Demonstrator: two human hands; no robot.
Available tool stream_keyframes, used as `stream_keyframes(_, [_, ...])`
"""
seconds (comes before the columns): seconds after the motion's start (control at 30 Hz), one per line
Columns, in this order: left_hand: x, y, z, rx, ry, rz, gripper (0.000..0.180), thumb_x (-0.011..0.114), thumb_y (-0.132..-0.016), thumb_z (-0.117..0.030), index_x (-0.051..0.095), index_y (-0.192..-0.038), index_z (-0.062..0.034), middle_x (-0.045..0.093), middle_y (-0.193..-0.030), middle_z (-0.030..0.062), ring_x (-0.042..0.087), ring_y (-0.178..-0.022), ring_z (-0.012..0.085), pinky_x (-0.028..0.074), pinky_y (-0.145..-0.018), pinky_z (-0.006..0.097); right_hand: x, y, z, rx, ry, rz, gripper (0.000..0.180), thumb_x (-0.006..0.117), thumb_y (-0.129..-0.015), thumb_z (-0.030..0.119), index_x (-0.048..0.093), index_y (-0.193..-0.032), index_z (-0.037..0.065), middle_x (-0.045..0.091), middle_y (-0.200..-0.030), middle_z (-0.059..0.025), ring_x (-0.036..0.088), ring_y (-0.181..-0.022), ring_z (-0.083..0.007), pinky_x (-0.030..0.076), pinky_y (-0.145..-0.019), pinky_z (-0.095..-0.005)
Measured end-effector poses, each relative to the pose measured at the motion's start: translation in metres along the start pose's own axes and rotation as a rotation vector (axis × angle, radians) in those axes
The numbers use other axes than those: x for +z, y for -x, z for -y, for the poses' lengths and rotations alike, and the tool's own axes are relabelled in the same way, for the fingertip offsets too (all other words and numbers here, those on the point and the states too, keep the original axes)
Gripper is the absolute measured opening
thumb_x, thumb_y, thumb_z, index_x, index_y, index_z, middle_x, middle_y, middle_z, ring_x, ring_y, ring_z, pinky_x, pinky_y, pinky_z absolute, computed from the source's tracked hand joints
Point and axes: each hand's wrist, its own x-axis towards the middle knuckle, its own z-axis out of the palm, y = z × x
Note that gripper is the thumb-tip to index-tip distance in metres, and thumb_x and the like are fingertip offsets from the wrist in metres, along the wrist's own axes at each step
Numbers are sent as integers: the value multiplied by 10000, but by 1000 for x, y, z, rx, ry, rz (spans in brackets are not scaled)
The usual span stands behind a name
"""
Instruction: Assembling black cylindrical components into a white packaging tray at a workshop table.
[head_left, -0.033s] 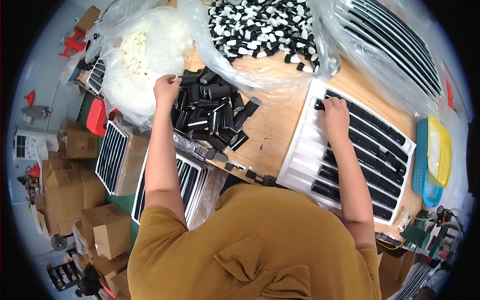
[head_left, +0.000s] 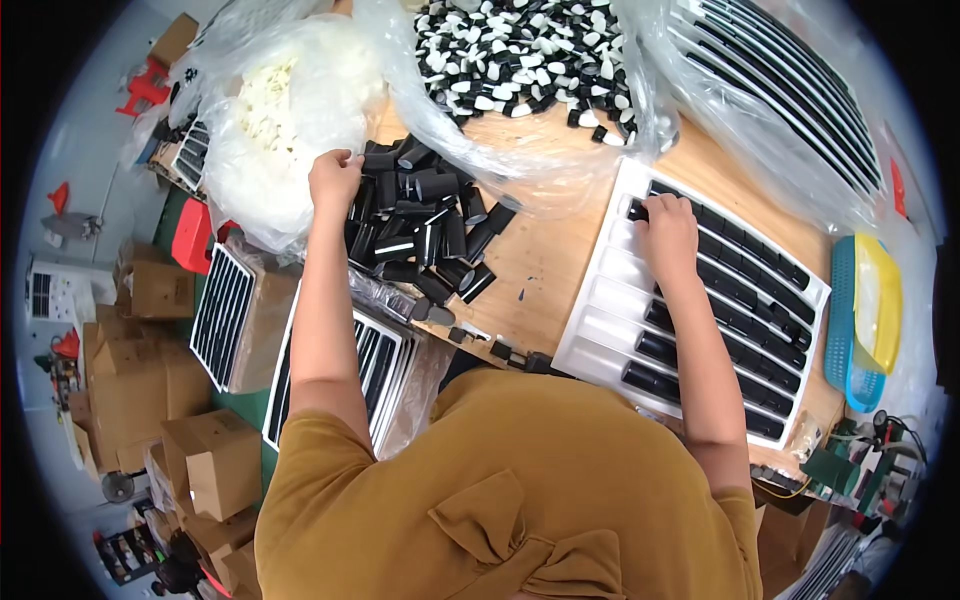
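Observation:
My left hand is at the far left edge of a heap of short black tubes, fingers closed in a pinch on the end of one black tube. Across the table, my right hand bends over the white slotted tray, its fingers closed on a black tube at the left end of a far row. Black tubes fill much of the tray's curved rows, while white slots show at its left side. The fingertips of my right hand are partly hidden.
Beyond the heap, a clear bag spills small black and white pieces. Cream pieces lie in another bag at left. Wrapped slotted trays stand far right, beside a blue and yellow basket. Cardboard boxes stack at left.

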Motion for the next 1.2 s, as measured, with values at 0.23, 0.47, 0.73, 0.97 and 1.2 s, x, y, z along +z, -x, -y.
stream_keyframes(0.23, [56, 28, -132, 563, 211, -7, 185, 611, -775, -114, 710, -912, -37, 660, -934, 190, 620, -914, 366, 492, -816, 415, -1, -13, -3, 96, -7, 152, 326, 704, -691, 60, 616, -1005, 43, 578, -1037, -133, 529, -1030, -335, 454, -896, -407])
stream_keyframes(0.47, [151, 50, -234, 892, 102, 241, 201, 527, -756, 8, 674, -884, -40, 622, -991, 157, 584, -993, 332, 502, -819, 417, 1, -15, -1, 156, -14, 217, 360, 710, -710, 64, 583, -1047, 53, 554, -1090, -132, 536, -1054, -327, 457, -909, -405])
stream_keyframes(0.73, [184, 55, -235, 800, 23, 317, 168, 587, -783, -43, 680, -916, -87, 600, -1007, 157, 577, -1005, 326, 501, -818, 422, 16, -15, -7, 151, -37, 119, 286, 620, -661, 5, 553, -934, 59, 565, -1008, -126, 549, -993, -326, 475, -850, -417])
stream_keyframes(0.97, [121, 106, -206, 427, 794, 564, 272, 602, -845, -34, 639, -1113, -20, 652, -899, 80, 626, -785, 166, 497, -717, 281, -9, -2, -8, 47, -308, -64, 301, 723, -688, 67, 619, -970, 77, 586, -914, -124, 583, -896, -325, 481, -762, -423])
stream_keyframes(1.2, [50, 194, -187, 117, 1070, 1001, 329, 594, -863, 6, 588, -1192, 13, 649, -878, 55, 624, -782, 112, 486, -667, 229, -52, 26, 27, 382, -1331, -116, 231, 643, -856, 48, 553, -1069, 48, 412, -743, 65, 401, -699, -42, 363, -658, -177])
